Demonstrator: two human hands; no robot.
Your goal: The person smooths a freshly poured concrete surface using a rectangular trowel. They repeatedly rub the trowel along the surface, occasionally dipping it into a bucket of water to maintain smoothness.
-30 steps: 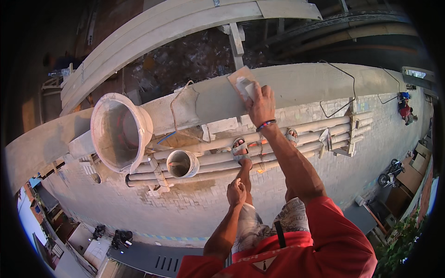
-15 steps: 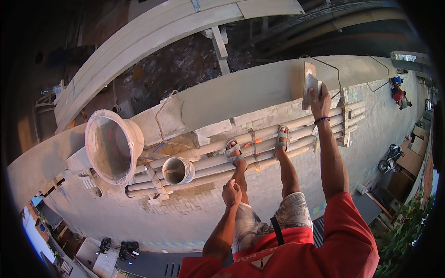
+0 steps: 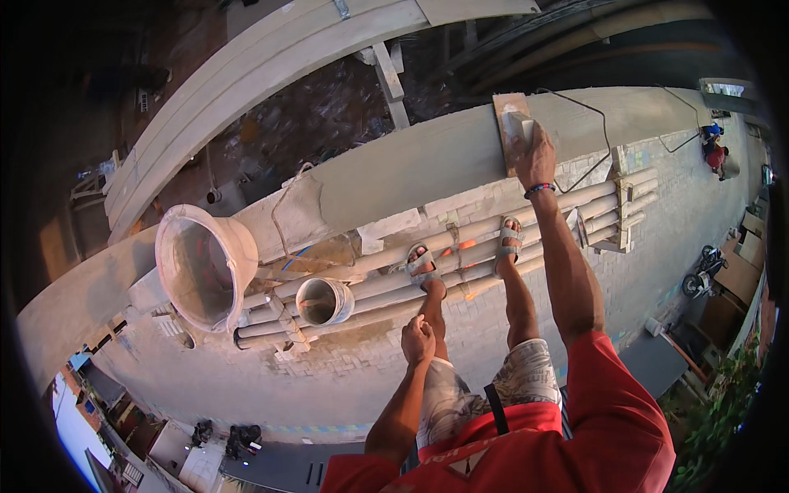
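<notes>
My right hand (image 3: 536, 158) is closed round the grip of a flat plastering float (image 3: 505, 123). The float lies against the grey, smoothed cement face of a long beam (image 3: 411, 160), and its underside is hidden. My left hand (image 3: 417, 340) hangs with curled fingers in front of my left shin, and nothing shows in it. Left of my feet, a small bucket (image 3: 322, 302) with some cement residue inside stands on the poles. A larger pale tub (image 3: 201, 267), tipped toward me, sits further left.
My sandalled feet stand on several lashed scaffold poles (image 3: 386, 289), high above a paved ground (image 3: 345, 386). Bent metal rods (image 3: 606, 135) stick out from the beam. Beyond it runs a second, curved beam (image 3: 271, 70). A motorcycle (image 3: 700, 271) and people (image 3: 717, 152) are far below right.
My right hand has moved the float leftward along the beam, and its blade now stands more upright. My left hand has stayed about where it was. The whole view has shifted slightly.
</notes>
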